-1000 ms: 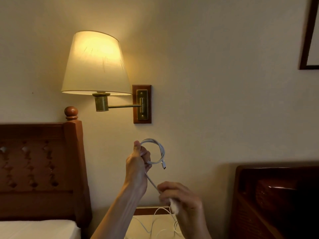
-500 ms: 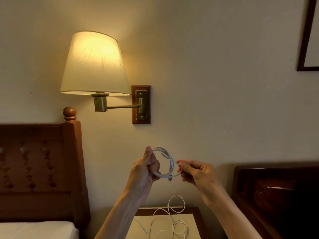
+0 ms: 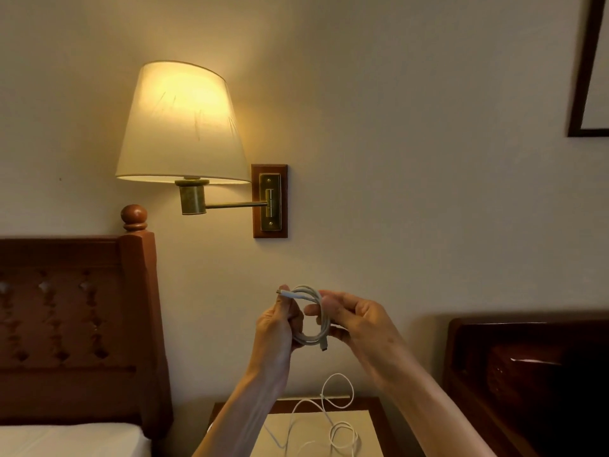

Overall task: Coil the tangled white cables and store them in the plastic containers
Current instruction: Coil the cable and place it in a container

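Observation:
A white cable [image 3: 313,319] is wound into a small coil held up in front of the wall. My left hand [image 3: 278,328] grips the coil's left side, thumb up, with one plug end poking out above the thumb. My right hand [image 3: 352,316] holds the coil's right side between fingers and thumb. The other plug end hangs at the coil's bottom. More loose white cable [image 3: 333,423] lies tangled on the bedside table [image 3: 372,423] below. No plastic container is in view.
A lit wall lamp [image 3: 181,123] hangs above on a brass arm. A wooden headboard [image 3: 75,324] and a white mattress stand at the left. Dark wooden furniture [image 3: 527,374] stands at the right. A picture frame [image 3: 586,70] hangs at the top right.
My right hand came up from the table to the coil and now holds its right side. The last loose length has been wound in, and the coil sits lower than before.

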